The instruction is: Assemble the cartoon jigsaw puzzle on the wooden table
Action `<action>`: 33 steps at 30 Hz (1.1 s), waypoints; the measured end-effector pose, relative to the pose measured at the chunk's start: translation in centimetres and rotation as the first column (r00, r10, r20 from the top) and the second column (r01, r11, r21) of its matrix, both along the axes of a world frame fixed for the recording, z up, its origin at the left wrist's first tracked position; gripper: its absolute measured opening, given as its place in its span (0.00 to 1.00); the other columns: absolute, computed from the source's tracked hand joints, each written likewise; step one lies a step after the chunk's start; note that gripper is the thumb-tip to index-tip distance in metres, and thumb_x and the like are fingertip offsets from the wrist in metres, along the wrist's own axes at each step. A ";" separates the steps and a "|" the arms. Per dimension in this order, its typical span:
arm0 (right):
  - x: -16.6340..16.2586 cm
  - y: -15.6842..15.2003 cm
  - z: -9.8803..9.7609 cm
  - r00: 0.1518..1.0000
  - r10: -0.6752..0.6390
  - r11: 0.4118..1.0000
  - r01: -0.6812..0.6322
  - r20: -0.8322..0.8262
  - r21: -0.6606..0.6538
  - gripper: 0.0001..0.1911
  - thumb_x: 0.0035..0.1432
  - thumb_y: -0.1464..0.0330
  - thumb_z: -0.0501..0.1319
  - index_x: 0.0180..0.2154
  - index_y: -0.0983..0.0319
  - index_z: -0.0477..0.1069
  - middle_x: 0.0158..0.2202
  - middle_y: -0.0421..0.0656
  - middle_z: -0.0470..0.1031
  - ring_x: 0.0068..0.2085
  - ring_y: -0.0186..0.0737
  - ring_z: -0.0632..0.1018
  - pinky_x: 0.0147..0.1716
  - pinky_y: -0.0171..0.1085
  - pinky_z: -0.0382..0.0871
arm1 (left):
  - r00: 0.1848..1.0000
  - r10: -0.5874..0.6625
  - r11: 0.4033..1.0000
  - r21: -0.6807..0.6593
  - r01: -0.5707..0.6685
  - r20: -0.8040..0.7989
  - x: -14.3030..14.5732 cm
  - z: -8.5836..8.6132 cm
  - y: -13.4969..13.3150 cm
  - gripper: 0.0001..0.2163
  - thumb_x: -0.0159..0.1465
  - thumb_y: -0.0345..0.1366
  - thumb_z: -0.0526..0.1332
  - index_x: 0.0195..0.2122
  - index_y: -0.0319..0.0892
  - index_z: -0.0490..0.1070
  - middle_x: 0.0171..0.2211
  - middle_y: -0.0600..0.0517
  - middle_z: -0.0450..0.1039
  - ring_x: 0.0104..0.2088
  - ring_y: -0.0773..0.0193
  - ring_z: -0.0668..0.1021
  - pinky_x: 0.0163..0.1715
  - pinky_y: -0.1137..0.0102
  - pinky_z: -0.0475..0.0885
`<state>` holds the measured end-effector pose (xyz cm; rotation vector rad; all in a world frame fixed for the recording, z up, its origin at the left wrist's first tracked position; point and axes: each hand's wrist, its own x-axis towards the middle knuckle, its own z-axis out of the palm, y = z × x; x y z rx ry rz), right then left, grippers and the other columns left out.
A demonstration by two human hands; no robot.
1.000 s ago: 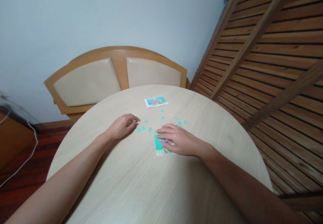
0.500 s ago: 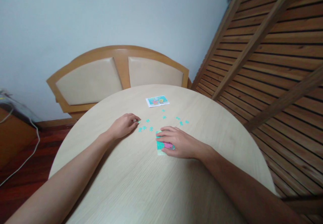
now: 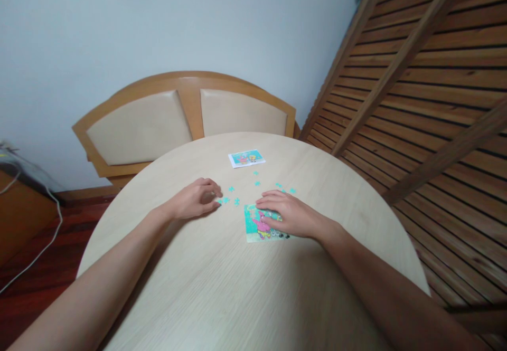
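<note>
A small, partly built jigsaw puzzle (image 3: 257, 226) in teal with a pink figure lies on the round table (image 3: 222, 287). My right hand (image 3: 291, 215) rests flat on the puzzle's right part, fingers stretched out. My left hand (image 3: 196, 199) lies to the left, fingers curled in a pinch beside several loose teal puzzle pieces (image 3: 236, 201); whether it holds a piece is hidden. More loose pieces (image 3: 257, 183) lie farther back.
A small reference picture card (image 3: 246, 158) lies near the table's far edge. A wooden bench with padded backrests (image 3: 186, 116) stands behind the table. Slatted wooden panels (image 3: 428, 87) lean on the right. Cables (image 3: 35, 235) trail on the floor at left.
My right hand has slid to the right, uncovering the left part of the puzzle. My left hand has curled its fingers more tightly by the loose pieces.
</note>
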<state>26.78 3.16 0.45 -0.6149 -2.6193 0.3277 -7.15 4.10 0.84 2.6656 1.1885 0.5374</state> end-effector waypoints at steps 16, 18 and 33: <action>0.8 0.9 -0.3 0.999 -0.037 0.999 0.037 0.011 -0.035 0.13 0.67 0.64 0.60 0.49 0.61 0.78 0.49 0.50 0.80 0.52 0.48 0.77 0.56 0.48 0.69 | 0.998 -0.056 0.998 -0.036 0.056 0.019 0.3 -0.1 -0.1 0.12 0.65 0.34 0.57 0.47 0.42 0.76 0.48 0.45 0.76 0.51 0.54 0.76 0.56 0.58 0.71; 0.8 0.8 -0.3 0.999 -0.041 0.999 0.041 0.015 -0.035 0.13 0.67 0.64 0.60 0.49 0.61 0.78 0.49 0.49 0.80 0.52 0.47 0.77 0.56 0.48 0.69 | 0.999 -0.047 0.998 -0.031 0.048 0.021 0.3 -0.2 0.0 0.12 0.65 0.35 0.57 0.47 0.42 0.75 0.48 0.45 0.76 0.51 0.54 0.76 0.56 0.58 0.71; 0.7 0.8 -0.3 0.998 -0.062 0.997 0.063 0.030 -0.041 0.13 0.67 0.66 0.60 0.49 0.62 0.78 0.49 0.49 0.80 0.52 0.47 0.77 0.56 0.47 0.69 | 0.996 0.060 0.997 -0.053 -0.056 0.072 1.3 -1.3 0.2 0.12 0.67 0.33 0.56 0.49 0.45 0.74 0.47 0.48 0.78 0.48 0.56 0.78 0.53 0.59 0.72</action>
